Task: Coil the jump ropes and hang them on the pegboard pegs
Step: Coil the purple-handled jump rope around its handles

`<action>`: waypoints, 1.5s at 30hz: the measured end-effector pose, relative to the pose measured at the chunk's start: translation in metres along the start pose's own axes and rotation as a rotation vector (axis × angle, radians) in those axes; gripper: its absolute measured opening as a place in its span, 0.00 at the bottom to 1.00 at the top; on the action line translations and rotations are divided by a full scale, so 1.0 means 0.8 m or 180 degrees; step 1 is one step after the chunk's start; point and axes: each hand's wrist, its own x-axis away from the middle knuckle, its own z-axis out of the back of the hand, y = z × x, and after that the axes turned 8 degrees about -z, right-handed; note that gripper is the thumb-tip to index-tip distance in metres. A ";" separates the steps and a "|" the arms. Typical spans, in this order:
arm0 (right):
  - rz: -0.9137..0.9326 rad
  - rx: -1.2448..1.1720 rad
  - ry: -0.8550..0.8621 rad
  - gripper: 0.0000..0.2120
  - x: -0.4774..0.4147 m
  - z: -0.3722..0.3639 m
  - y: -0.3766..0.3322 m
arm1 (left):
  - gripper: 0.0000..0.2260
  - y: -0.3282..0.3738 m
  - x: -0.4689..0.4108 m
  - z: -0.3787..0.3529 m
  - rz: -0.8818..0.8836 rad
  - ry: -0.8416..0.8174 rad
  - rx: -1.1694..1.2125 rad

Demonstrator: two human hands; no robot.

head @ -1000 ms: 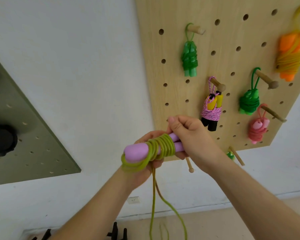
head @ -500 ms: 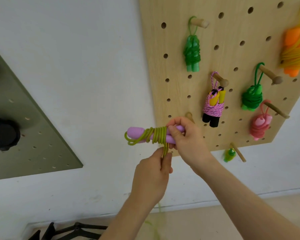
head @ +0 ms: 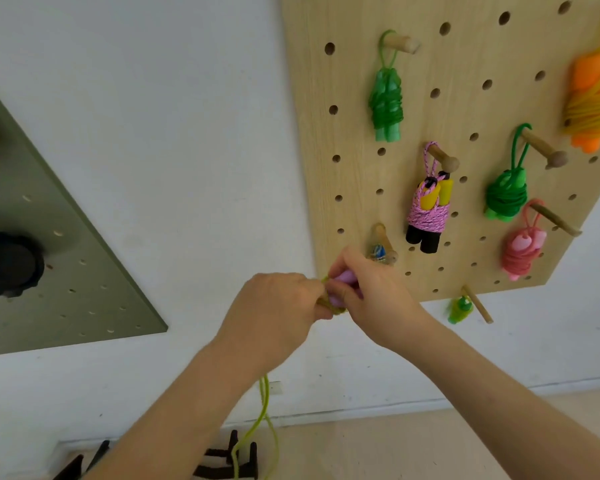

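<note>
Our left hand [head: 278,299] is closed around the yellow-green rope [head: 264,407], which hangs down below it. Touching it on the right, our right hand [head: 368,289] is clamped on the purple handles [head: 447,277] of the jump rope. Just above this hand is the wooden pegboard [head: 343,81], with coiled ropes on its pegs.

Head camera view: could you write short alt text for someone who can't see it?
Two bare hands, left and right, meet in front of a white wall, gripping a purple-handled jump rope whose yellow-green cord hangs towards the floor. Beside them, a wooden pegboard holds coiled ropes in green, pink and orange on its pegs.
</note>
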 end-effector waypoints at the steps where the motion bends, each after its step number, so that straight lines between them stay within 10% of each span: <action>1: 0.0045 0.0034 -0.0153 0.06 0.003 0.004 -0.001 | 0.09 -0.004 -0.003 0.011 0.0186 -0.0139 0.0424; 23: -0.0226 -0.2331 -0.1090 0.07 0.031 0.056 -0.030 | 0.18 -0.037 -0.038 0.005 0.0157 -0.0603 0.4372; 31: -0.1127 -0.4447 0.0110 0.06 0.006 0.014 -0.014 | 0.08 0.012 -0.030 -0.069 0.1765 0.1074 0.5735; 35: -0.1399 -0.4706 0.0041 0.06 -0.006 0.006 0.006 | 0.10 0.036 -0.010 -0.102 0.1744 0.0777 0.4343; 45: -0.1574 -0.2316 0.0279 0.08 -0.010 -0.021 0.026 | 0.11 0.012 0.010 -0.085 -0.0244 0.0148 -0.0605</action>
